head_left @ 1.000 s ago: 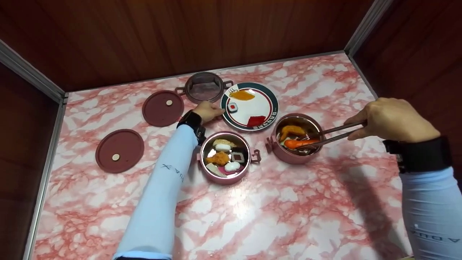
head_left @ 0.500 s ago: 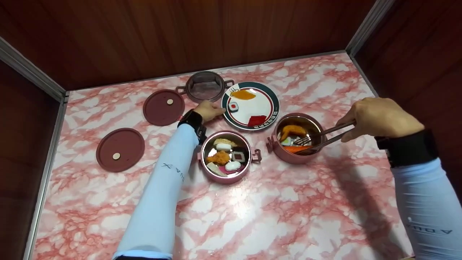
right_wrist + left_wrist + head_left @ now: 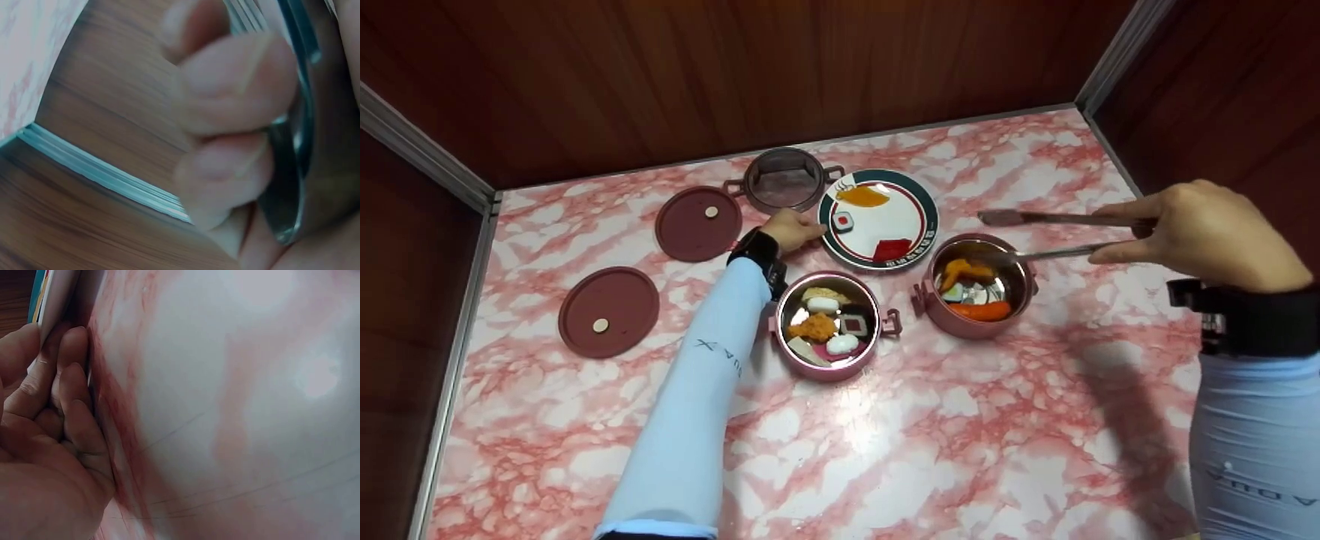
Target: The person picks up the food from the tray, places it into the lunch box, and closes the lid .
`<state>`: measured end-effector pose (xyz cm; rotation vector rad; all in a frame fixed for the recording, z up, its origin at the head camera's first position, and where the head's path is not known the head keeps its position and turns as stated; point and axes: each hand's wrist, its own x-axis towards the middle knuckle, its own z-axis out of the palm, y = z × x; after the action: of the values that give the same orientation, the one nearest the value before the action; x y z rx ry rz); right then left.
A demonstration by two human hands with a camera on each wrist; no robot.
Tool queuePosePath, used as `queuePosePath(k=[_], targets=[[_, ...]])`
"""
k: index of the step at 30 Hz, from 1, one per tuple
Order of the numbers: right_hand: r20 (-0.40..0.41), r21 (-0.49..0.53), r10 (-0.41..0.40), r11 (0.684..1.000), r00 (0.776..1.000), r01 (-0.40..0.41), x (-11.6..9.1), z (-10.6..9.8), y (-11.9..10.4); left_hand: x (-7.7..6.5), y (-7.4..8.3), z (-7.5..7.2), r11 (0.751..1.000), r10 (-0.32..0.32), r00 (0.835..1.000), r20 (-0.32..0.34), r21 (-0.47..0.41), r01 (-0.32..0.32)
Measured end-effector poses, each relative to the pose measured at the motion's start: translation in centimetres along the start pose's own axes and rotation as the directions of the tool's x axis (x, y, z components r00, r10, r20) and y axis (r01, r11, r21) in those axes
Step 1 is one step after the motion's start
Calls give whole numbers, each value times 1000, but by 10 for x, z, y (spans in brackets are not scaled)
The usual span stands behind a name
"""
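Observation:
My right hand (image 3: 1222,232) grips a pair of metal tongs (image 3: 1080,219), whose arms stand spread with nothing between the tips. One tip is over the right pink pot (image 3: 960,328), the other beyond its far rim. In that pot lie an orange carrot-like toy (image 3: 981,310), an orange-yellow curved piece (image 3: 964,270) and smaller pieces. My left hand (image 3: 789,231) pinches the left rim of a round plate (image 3: 901,217) between thumb and fingers. On the plate rest a sushi roll piece (image 3: 842,221), a yellow-orange piece (image 3: 864,196) and a red piece (image 3: 892,249).
A left pink pot (image 3: 826,373) with several toy foods stands below the plate. Behind my left hand is a handled dark glass pot or lid (image 3: 784,180). Two maroon discs (image 3: 699,225) with pale knobs lie at the left. Wood walls (image 3: 810,75) border the marbled table (image 3: 945,435).
The tongs have let go of the carrot-like toy, which now lies at the pot's near side. They have spread apart and lifted up and away. My left hand has stayed at the plate.

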<state>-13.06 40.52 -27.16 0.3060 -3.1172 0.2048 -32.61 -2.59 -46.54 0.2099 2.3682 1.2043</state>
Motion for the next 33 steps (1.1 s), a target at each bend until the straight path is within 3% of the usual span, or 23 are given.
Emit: queuePosePath(k=[8,14,24,33], targets=[[-180,75,1,997,984,13,2,21,-1,-1,1,-1,1000,18,1000,9,18,-19],[-225,98,-7,995,974,30,13,33,-9,-9,5,-3,999,42,999,16,33,-42],[-147,67,-200,975,969,212,51,56,-27,-10,6,-3,999,33,999,13,0,-33],[-30,57,-197,979,980,198,83,64,-38,-7,4,0,999,22,1000,1,-25,-22]])
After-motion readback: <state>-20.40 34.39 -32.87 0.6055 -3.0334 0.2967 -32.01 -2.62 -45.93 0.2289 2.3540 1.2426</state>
